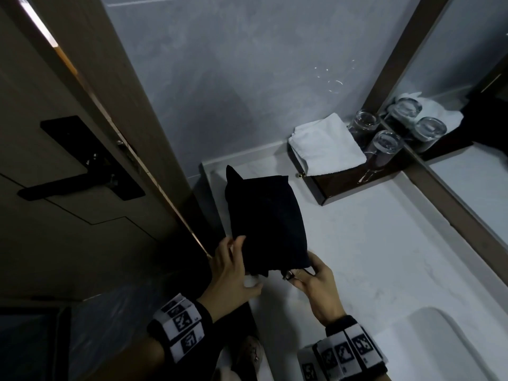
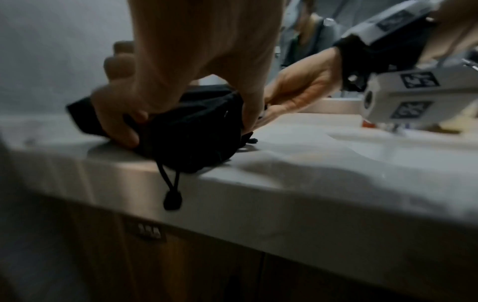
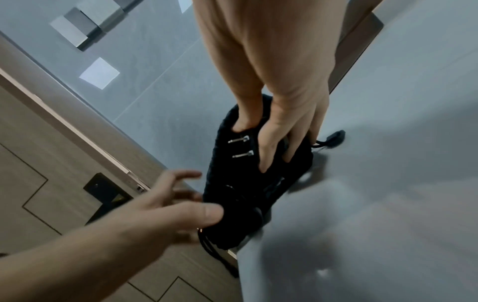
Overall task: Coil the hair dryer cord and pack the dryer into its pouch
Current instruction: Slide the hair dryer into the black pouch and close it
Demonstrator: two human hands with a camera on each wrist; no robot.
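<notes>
The black pouch lies at centre frame in the head view, on the white counter, its mouth toward you at the counter's near edge. It bulges as if the dryer is inside; the dryer body itself is not visible.

Your left hand grasps the mouth's left side, fingers curled onto the fabric and thumb over the top. Your right hand pinches the mouth's right edge, at lower centre. In the right wrist view, the plug shows two metal pins at the opening, just beside your right fingers, so the cord end is not fully tucked in.

One drawstring toggle hangs over the counter edge at centre left of the left wrist view. A second toggle lies on the counter at centre right of the right wrist view.

Judgement: packing is nearly complete; closing the mouth remains.

Recommendations:
- Push the plug below the hem first, pins pointing inward, so that they do not snag the fabric.
- Hold the mouth with one hand and draw the cords evenly with the other.
- Move the pouch away from the edge; it could slip off.

A folded white towel and upturned glasses stand well apart at upper right.
</notes>
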